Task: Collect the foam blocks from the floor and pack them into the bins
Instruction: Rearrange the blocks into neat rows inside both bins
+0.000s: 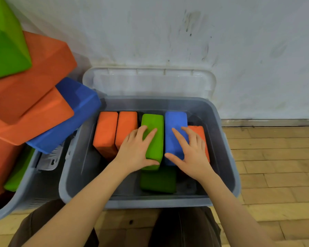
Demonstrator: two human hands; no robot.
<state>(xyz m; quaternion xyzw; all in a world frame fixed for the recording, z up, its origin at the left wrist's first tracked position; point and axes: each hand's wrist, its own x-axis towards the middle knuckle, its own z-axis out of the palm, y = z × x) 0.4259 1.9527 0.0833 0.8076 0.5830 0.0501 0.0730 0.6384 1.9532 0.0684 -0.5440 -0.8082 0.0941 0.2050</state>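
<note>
A grey plastic bin (219, 111) stands on the floor in front of me. Inside it, foam blocks stand on edge in a row: two orange blocks (106, 132), a green block (154, 132), a blue block (175, 125) and another orange block (201, 133) at the right. A second green block (158, 180) lies flat on the bin's bottom. My left hand (135, 150) grips the near end of the upright green block, thumb under its end. My right hand (191, 152) grips the blue block, fingers on top and thumb at its near end.
A second grey bin (21, 189) at the left is piled high with orange, blue and green blocks (43, 107). The bin's clear lid (148, 81) leans against the white wall behind. Wooden floor (275, 166) lies to the right. My knees are below the bin.
</note>
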